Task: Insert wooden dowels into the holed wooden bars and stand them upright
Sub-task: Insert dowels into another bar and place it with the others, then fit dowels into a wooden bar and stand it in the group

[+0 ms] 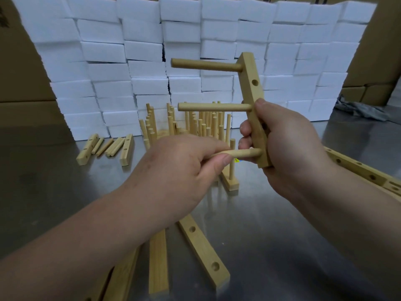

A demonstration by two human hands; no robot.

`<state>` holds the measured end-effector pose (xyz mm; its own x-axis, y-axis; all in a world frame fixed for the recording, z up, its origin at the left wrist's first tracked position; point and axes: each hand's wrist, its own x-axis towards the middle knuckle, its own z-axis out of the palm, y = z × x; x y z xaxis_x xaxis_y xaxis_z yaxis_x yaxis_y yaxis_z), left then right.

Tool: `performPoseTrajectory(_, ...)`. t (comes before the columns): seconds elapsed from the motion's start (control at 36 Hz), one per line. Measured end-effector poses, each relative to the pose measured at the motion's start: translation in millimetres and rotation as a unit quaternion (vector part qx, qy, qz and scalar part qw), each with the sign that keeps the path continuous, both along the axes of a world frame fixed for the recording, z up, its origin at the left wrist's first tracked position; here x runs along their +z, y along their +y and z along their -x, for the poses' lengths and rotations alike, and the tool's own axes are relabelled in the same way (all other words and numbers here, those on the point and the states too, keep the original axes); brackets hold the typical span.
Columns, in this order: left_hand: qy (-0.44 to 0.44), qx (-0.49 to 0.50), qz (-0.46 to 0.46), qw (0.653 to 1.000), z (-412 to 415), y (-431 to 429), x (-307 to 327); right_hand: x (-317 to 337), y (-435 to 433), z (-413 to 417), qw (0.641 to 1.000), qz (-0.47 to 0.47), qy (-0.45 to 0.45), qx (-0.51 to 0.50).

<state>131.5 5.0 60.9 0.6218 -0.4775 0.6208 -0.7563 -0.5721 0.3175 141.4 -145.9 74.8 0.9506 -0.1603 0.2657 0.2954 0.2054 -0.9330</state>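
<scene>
My right hand (286, 144) grips a holed wooden bar (251, 83), held nearly vertical above the table. Two dowels stick out of it to the left: a top dowel (206, 64) and a middle dowel (214, 107). My left hand (180, 170) pinches a third dowel (245, 153) whose right end sits in the bar's lowest hole. Behind the hands, several finished bars with upright dowels (195, 124) stand on the metal table (54, 187).
Loose holed bars (202, 246) lie at the near edge and more bars (355, 168) at the right. Short bars and dowels (108, 146) lie at the left. A wall of white foam blocks (130, 51) stands behind, a grey rag (358, 109) far right.
</scene>
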Motion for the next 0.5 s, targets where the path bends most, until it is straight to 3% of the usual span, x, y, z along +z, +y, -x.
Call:
performPoseTrajectory(0.17,0.091,0.007,0.033,0.995,1,-1,-3,-6,0,0,1.000,0.010,-0.013,-0.005)
performPoseTrajectory(0.36,0.246,0.058,0.061,0.966,4,-2,5,-16,2,-1,0.999,0.036,-0.009,-0.035)
performPoseTrajectory(0.42,0.249,0.077,0.058,0.964,5,-2,8,-19,4,-2,0.996,0.073,-0.016,-0.057)
performPoseTrajectory(0.5,0.203,0.104,0.067,0.971,7,-2,15,-18,8,-4,0.997,0.054,-0.016,-0.054)
